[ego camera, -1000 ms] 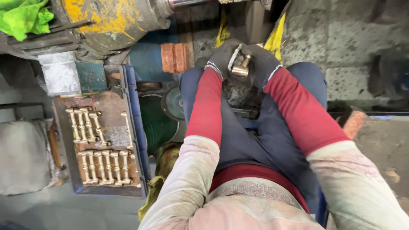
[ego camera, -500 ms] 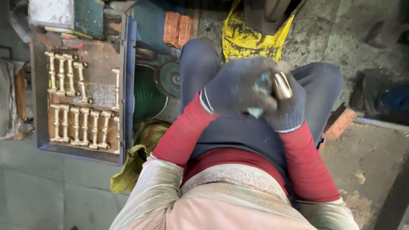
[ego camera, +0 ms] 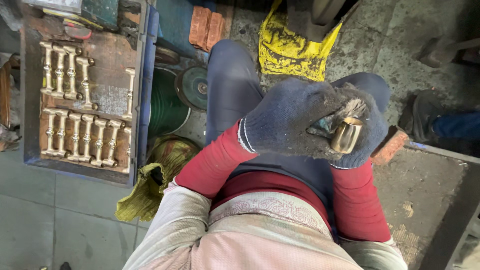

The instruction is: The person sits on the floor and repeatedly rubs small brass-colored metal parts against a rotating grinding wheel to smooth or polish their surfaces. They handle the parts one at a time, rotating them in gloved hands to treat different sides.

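Note:
Both my hands wear dark blue knit gloves and are pressed together above my lap. My left hand point(ego camera: 287, 120) is wrapped over a shiny brass piece point(ego camera: 346, 135), whose round cylindrical end sticks out to the right. My right hand point(ego camera: 367, 132) sits underneath and behind, cupping the same brass piece. The rest of the piece is hidden inside the gloves. My red sleeves run back to my body at the bottom of the view.
A blue tray point(ego camera: 144, 90) at left holds two rows of several brass handles point(ego camera: 80, 137). Red bricks point(ego camera: 206, 26) and a yellow cloth point(ego camera: 292, 47) lie ahead. A green disc point(ego camera: 194, 87) and a yellow-green rag point(ego camera: 150, 185) sit beside my left leg. Another person's shoe point(ego camera: 425, 117) is at right.
My hands came closer to me with the brass piece, which has turned so its round end points right. The view shifted, and the tray now sits at the upper left.

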